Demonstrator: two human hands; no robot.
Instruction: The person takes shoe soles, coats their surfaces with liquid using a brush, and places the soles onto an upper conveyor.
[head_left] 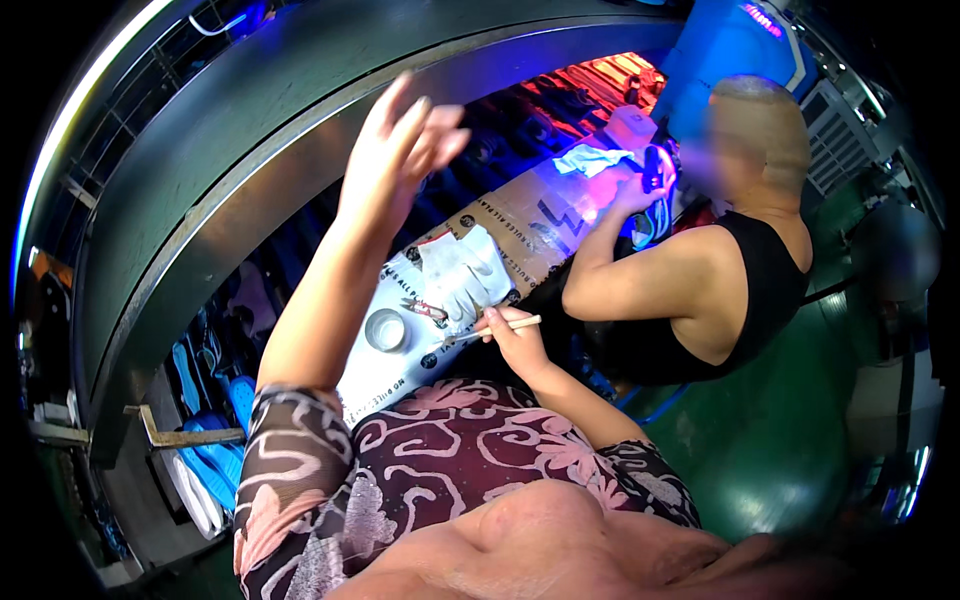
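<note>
My left hand (405,145) is raised in front of the dark metal ledge, its fingers apart, somewhat blurred, and nothing in them. In my right hand (515,342) is a thin brush (524,322) with a pale wooden handle, pinched over the near edge of a work surface; its tip points left and is hard to make out. Left of the tip stands a round metal cup (386,330). A pair of red-handled pliers (425,309) lies behind it, beside white gloves or cloth (465,268), on a printed white sheet (372,368).
A co-worker (700,280) in a black top sits at the right, holding a dark shoe (655,170) in blue-violet light. Cardboard (530,215) extends toward a pale cloth (590,159). The metal ledge (270,130) arches over rows of shoes; blue shoes (215,445) sit lower left.
</note>
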